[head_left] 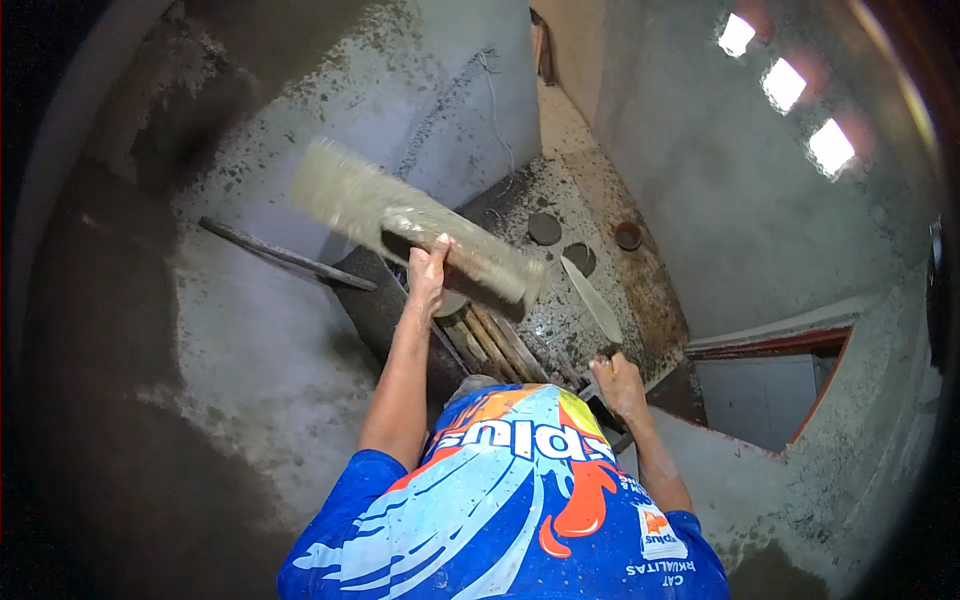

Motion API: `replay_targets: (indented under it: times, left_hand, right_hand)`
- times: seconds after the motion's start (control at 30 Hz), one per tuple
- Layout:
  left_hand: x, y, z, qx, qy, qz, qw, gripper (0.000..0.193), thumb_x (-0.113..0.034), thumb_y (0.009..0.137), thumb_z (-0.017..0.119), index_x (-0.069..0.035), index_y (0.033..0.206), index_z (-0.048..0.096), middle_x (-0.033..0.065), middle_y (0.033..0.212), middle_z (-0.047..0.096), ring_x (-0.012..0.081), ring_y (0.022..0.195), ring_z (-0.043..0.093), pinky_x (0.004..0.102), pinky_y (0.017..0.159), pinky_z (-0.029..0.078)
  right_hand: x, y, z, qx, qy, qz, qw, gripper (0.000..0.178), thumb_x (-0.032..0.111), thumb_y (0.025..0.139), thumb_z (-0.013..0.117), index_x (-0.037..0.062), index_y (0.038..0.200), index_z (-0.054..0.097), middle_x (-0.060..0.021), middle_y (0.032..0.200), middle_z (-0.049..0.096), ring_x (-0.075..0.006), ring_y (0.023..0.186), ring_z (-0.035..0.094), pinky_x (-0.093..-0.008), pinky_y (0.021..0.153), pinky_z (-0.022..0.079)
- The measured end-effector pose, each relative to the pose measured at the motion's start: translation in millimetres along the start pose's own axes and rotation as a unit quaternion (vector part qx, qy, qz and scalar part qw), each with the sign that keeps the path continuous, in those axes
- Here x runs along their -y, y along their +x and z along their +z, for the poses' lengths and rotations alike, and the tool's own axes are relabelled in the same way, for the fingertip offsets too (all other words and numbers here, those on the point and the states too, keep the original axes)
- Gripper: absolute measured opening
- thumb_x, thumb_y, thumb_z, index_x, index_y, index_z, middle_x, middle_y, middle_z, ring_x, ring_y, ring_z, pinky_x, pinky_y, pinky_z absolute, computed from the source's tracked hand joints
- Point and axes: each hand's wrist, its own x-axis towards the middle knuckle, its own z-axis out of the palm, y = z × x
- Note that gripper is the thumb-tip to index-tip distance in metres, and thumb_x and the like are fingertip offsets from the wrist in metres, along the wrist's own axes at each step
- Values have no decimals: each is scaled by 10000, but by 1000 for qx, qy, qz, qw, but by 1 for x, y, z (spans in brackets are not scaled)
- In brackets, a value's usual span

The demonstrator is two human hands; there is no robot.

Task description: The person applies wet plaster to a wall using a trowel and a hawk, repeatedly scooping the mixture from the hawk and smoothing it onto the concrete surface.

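My left hand [428,278] is closed round the handle of a long, mortar-smeared plastering float [345,195]. The float is held up at a slant in front of me, partly blurred, its far left end toward the wall. Lower on the right, my right hand [620,385] grips the handle of a trowel [592,300]. Its long pale blade points up and away from me, over the floor below. No mortar load can be made out on the blade.
Wooden planks [500,345] lie below me. A batten [285,253] slants against the left wall, which has patchy wet plaster [90,330]. Round containers [545,228] and a brown pot [628,236] stand on the spattered floor. At right is a red-edged opening [770,395]; a wire [495,110] hangs ahead.
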Motion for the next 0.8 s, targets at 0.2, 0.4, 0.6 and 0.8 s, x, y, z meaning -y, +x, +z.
replay_targets:
  times: [0.2, 0.4, 0.6, 0.8]
  left_hand:
    - [-3, -33, -26, -33, 577, 83, 812, 393, -221, 868, 678, 24, 1137, 530, 308, 1099, 643, 446, 1047, 635, 484, 856, 514]
    - [73, -33, -140, 121, 790, 38, 600, 386, -261, 811, 713, -25, 1095, 601, 259, 955, 699, 412, 945, 682, 493, 779, 537]
    - [103, -58, -212, 197, 752, -128, 616, 320, -174, 882, 566, -71, 1180, 622, 190, 1007, 731, 392, 970, 697, 503, 825, 540]
    - [147, -67, -277, 139, 633, -328, 688, 565, -272, 777, 692, -41, 1275, 555, 233, 1244, 645, 391, 1176, 616, 487, 989, 496]
  right_hand:
    - [-69, -9, -8, -1, -91, 17, 996, 380, 352, 872, 695, -8, 916, 579, -303, 838, 644, -484, 835, 641, -538, 699, 489]
    - [-98, -11, 2, 41, -123, 102, 986, 366, 338, 862, 688, -4, 953, 594, -291, 925, 670, -480, 927, 643, -528, 782, 498]
    - [-89, -4, 28, 93, -127, 130, 979, 374, 341, 862, 677, 6, 1008, 602, -301, 946, 667, -489, 933, 640, -532, 795, 495]
    - [-56, 43, 85, 226, -66, 171, 957, 288, 289, 876, 672, 17, 962, 628, -87, 745, 631, -176, 701, 603, -366, 654, 491]
